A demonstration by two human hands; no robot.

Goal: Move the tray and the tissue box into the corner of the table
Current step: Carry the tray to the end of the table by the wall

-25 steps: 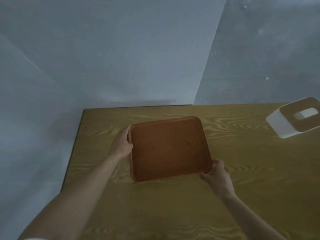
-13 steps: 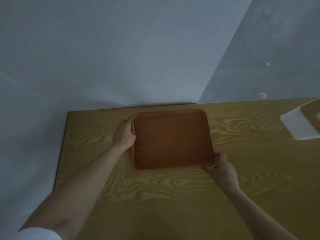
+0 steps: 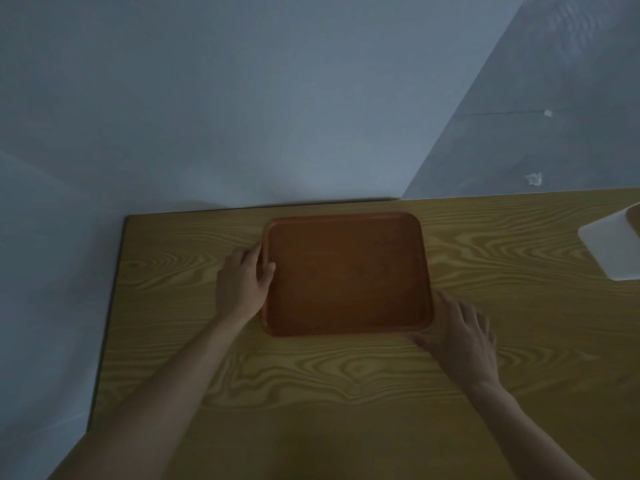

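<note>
Tray down near the far edge of the table, right hand coming away.

We are setting the brown tray (image 3: 346, 273) flat on the wooden table (image 3: 346, 375); half a second back it was held at both sides, now it is lying close to the table's far edge, though short of the left corner. Our left hand (image 3: 242, 282) is curling over the tray's left rim, thumb inside, gripping it. Our right hand (image 3: 460, 336) is spreading open just off the tray's near right corner, holding nothing. The white tissue box (image 3: 613, 251) is sitting well to the right of the tray, untouched; we judge it is waiting its turn.
</note>
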